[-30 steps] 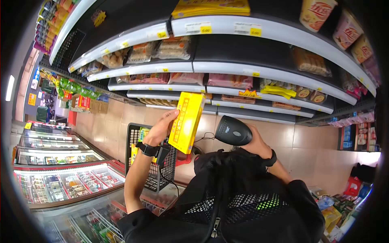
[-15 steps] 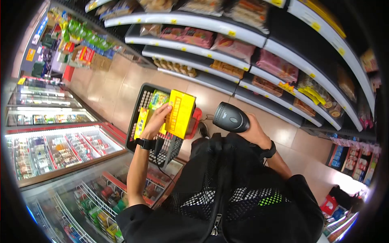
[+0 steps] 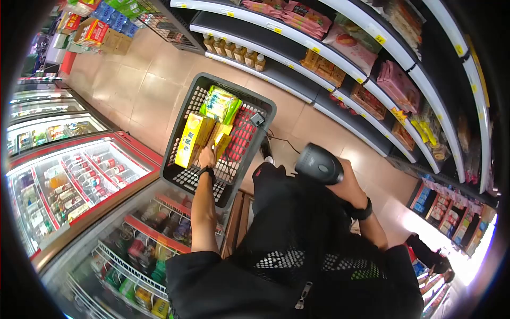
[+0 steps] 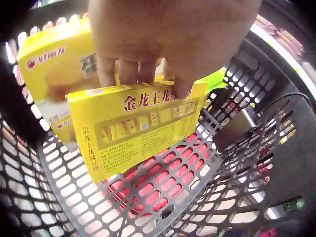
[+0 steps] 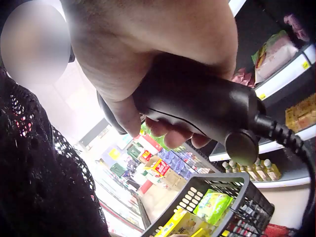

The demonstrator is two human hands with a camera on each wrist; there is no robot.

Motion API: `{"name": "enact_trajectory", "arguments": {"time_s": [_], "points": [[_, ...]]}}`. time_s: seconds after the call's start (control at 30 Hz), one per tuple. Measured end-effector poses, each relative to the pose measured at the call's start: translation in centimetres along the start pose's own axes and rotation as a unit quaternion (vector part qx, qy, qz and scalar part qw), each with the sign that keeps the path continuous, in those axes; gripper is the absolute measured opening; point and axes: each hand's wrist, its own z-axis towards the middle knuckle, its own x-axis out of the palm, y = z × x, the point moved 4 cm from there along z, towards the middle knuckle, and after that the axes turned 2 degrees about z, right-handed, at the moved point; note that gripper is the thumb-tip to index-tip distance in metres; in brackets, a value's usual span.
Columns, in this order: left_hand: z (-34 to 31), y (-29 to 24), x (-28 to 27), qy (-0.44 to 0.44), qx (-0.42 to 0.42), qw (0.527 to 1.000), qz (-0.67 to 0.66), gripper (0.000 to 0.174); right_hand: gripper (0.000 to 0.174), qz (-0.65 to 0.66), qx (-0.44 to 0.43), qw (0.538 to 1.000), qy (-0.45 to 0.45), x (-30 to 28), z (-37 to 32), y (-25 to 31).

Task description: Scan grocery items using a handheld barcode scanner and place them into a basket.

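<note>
My left hand (image 3: 208, 156) reaches down into a dark grey shopping basket (image 3: 270, 95). Its thumb and fingers pinch the top edge of a flat yellow box (image 4: 148, 132) with red Chinese lettering, upright but tilted inside the basket. Beside it stands a larger yellow carton (image 3: 187, 146), and a green and yellow packet (image 3: 219, 102) lies toward the far end. My right hand (image 3: 348, 182) grips a black handheld barcode scanner (image 3: 317, 164) in front of my body. From the scanner's grip runs a coiled cord (image 5: 279, 131).
Shelves (image 3: 276, 77) with packaged food and a row of bottles (image 3: 234, 53) curve along the far and right sides. Glass-topped freezers (image 3: 101, 173) border the left. Tiled floor (image 3: 143, 95) lies between them, and red slotted plastic (image 4: 158, 185) shows through the basket bottom.
My left hand has lowered the flat yellow box from in front of the shelves into the basket. My view has turned down toward the basket. The right hand keeps its grip on the scanner.
</note>
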Motion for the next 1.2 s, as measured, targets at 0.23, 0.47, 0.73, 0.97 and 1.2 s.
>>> {"name": "enact_trajectory", "arguments": {"time_s": [0.23,0.47,0.73,0.97,1.2], "points": [[3.2,1.5,4.0,0.045,-0.026,0.997,-0.055,0.044,0.042,-0.051,0.108,0.993,-0.02,-0.1,-2.1,-2.1],[7.0,2.5,6.3,0.039,-0.032,0.996,-0.076,0.048,0.034,-0.075,0.226,0.971,-0.014,0.0,-2.9,-2.6],[6.9,0.8,6.4,-0.046,0.0,0.998,0.038,0.039,0.035,-0.049,0.25,0.967,-0.009,0.6,-2.6,-3.0],[5.9,2.2,13.1,0.327,0.029,0.943,0.059,0.041,0.035,-0.057,0.243,0.968,-0.02,1.1,-1.9,-3.3],[6.6,2.1,12.0,0.269,0.031,0.959,0.08,0.041,0.038,-0.069,0.249,0.966,-0.025,0.9,-1.9,-3.6]]}}
